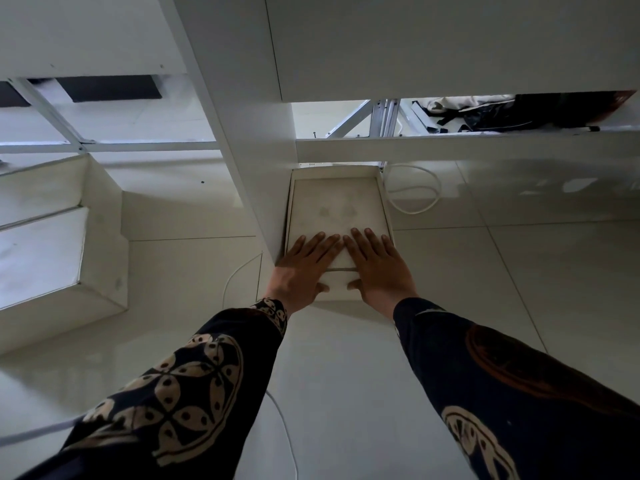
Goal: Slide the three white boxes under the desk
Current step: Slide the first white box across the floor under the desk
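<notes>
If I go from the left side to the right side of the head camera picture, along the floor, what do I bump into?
big white boxes → thin white wire → left hand → right hand, both flat on the white box → looped white cable.

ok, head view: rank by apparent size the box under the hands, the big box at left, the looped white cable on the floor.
1. Big box at left, though it sits nearer the camera
2. Box under the hands
3. Looped white cable
</notes>
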